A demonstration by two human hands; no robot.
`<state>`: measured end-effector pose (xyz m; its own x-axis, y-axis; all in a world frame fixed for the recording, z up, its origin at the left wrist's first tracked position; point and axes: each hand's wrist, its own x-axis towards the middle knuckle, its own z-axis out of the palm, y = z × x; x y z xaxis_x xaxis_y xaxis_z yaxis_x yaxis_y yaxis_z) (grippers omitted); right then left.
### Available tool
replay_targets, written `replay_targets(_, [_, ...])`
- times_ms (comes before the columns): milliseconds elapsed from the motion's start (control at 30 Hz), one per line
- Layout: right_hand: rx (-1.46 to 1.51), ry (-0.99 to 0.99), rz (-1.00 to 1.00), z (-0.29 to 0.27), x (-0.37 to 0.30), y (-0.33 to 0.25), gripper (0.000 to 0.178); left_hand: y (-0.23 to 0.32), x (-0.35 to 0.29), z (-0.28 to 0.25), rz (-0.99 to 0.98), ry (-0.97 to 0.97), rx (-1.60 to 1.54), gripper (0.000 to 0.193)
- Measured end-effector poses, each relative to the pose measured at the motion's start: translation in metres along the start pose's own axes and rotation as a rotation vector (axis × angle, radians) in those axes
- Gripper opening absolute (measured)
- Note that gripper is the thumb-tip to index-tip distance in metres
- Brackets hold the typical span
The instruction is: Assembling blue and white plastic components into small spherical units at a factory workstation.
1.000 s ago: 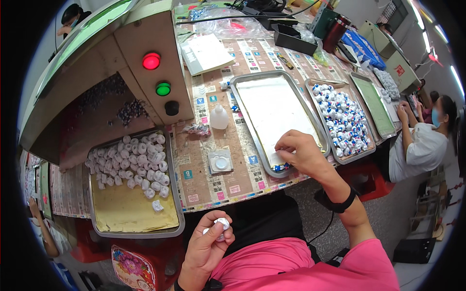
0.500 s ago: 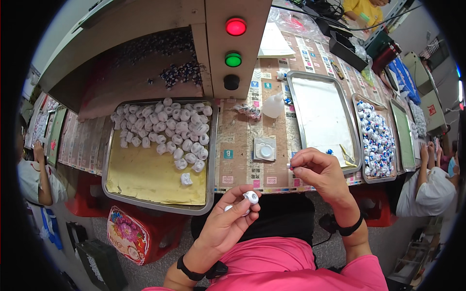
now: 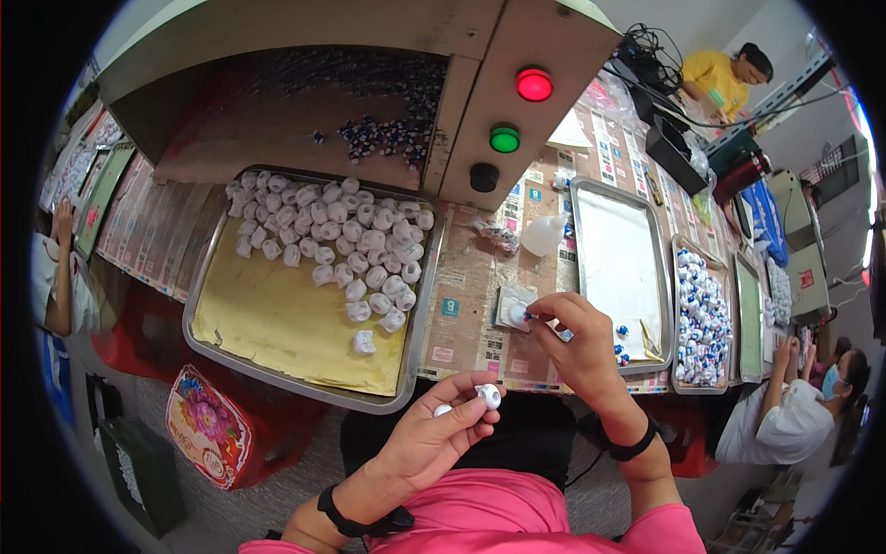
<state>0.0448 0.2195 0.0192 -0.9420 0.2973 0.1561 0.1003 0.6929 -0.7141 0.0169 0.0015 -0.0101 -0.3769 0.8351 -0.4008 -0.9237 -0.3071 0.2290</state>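
Two at once in the left hand (image 3: pixel 434 429): gripping a white, rounded, plastic-looking piece (image 3: pixel 488 397) between thumb and fingertips, with a second white piece (image 3: pixel 443 410) tucked nearer the palm, partly covered by the thumb. Probably held out at the fingertips to leave the opening exposed to view, with a spare at hand to save reaching. In the right hand (image 3: pixel 574 342), pinching a tiny blue piece (image 3: pixel 528 316) between thumb and forefinger, right at a shallow, round, white dish (image 3: pixel 513 312) on the paper-covered desk (image 3: pixel 466 342); hard to tell whether touching. Likely set between trays for short reaches: to the left, the yellow-lined metal tray (image 3: pixel 286 323), heaped with loose white pieces (image 3: pixel 373 240); to the right, the white-lined metal tray (image 3: pixel 628 268).

Left hand low, just off the desk's near edge, thumb on top, fingers curled beneath. Right hand raised over the desk, back upward, fingertips pointing leftward, forearm slanting in from the lower right.
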Motion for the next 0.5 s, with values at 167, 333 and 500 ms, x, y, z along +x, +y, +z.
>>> replay_targets(167, [-0.230,0.000,-0.115,0.0061,0.0055,-0.0013,0.014,0.0007,-0.0024,-0.0019,-0.011,-0.033,-0.021,0.033])
replay_targets(333, [-0.242,0.018,-0.145,0.0079,0.0075,-0.0004,0.012,-0.0008,-0.0021,-0.0040,-0.015,-0.040,-0.026,0.034])
replay_targets(500, [-0.180,0.033,-0.095,-0.0004,0.0009,-0.0065,0.012,-0.0006,-0.0008,-0.0028,-0.026,-0.020,-0.023,0.033])
